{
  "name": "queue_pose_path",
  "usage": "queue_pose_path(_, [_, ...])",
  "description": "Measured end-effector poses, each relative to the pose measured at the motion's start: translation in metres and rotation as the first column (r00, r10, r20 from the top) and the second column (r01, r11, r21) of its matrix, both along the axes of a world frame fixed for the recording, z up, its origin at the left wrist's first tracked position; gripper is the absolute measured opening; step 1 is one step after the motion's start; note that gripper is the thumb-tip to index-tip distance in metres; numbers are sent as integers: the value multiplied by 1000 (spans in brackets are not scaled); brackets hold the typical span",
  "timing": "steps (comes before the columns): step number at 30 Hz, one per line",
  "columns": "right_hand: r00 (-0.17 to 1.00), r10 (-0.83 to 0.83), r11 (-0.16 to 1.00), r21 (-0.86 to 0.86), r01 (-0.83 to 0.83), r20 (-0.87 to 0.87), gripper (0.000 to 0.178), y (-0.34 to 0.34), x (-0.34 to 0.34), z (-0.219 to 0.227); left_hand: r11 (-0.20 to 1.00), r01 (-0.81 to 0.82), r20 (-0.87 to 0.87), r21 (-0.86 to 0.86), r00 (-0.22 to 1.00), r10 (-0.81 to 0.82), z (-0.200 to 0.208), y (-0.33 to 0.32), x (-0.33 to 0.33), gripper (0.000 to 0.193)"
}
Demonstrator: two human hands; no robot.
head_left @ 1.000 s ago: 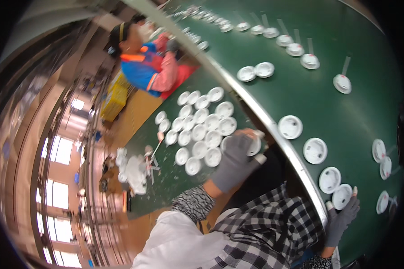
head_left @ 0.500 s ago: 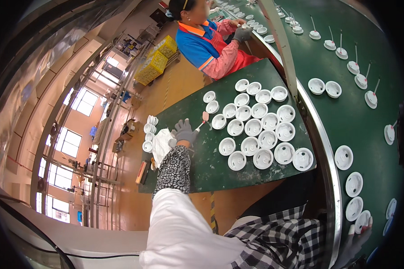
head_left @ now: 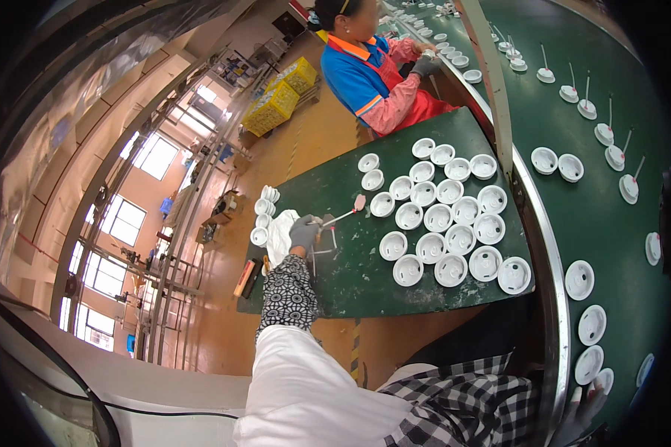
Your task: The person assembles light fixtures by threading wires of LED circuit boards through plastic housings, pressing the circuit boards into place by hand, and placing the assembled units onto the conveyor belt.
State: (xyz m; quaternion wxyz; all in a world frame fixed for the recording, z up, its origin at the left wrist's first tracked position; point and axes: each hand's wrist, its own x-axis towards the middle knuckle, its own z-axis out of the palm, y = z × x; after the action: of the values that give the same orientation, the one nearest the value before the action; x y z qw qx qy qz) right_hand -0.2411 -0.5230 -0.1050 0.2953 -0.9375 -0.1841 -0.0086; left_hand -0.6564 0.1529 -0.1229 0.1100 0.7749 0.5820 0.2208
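My left hand, in a grey glove, is closed round a thin white stick with a flat pink end. The stick points away over the green table. A crumpled white cloth lies against the hand's left side. Below the fingers more thin sticks show, partly hidden. At the lower right, my right hand has its fingertips at the rim of a white round lid on the green belt; its palm is dim and partly cut off. Several similar lids, with small holes, lie spread over the table.
A few stacked lids stand at the table's left edge. The metal rail and an upright post separate table and belt. Along the belt are lids bearing sticks. A co-worker handles something beyond the table; yellow crates stand behind.
My left hand has gone from spread fingers to a closed grip, and the pink-ended stick has come up with it. The view has shifted slightly; my right hand stays by the lid.
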Motion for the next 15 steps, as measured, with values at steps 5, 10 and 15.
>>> queue_pose_path(5, [999, 13, 998, -59, -10, 46, 53, -6, -4, 0, 984, 34, 505, -173, 861, 59, 50, -8, 10, 22])
queue_pose_path(10, [999, -18, 988, 154, 25, -48, 48, -2, -5, 15, 984, 119, 350, -136, 934, -65, 134, -11, -1, 18])
queue_pose_path(15, [997, 6, 996, 91, -14, 81, 44, -13, 0, 10, 957, 242, 394, -161, 905, -163, 196, -14, 55, 17])
